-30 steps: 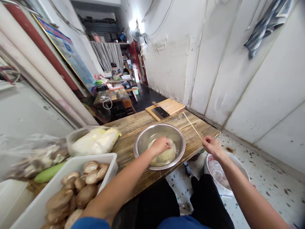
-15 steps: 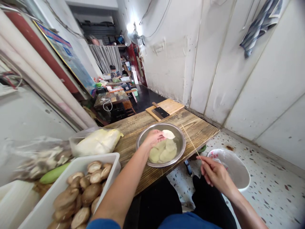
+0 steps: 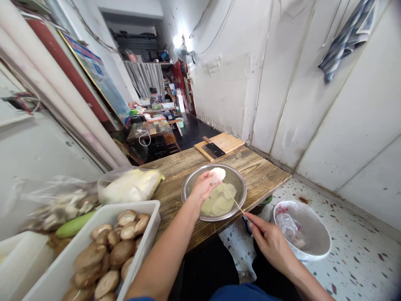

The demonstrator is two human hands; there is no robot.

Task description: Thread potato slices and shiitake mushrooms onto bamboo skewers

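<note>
I am finding no word, number or brand that can be read anywhere around my steel bowl (image 3: 239, 184). Far beyond the bowl and to its left, a blue wall poster (image 3: 103, 79) with a yellow edge is showing pale and reddish marks and a small dark-blue block with something light inside it, but it is slanting away from me and its print is blurring too much for me to tell letters from pictures. To the right of the bowl, down on the floor, a clear plastic bag (image 3: 286, 223) in a white bucket (image 3: 318, 232) is showing red marks near the bucket's rim; they are coming out too small and creased for me to read.
</note>
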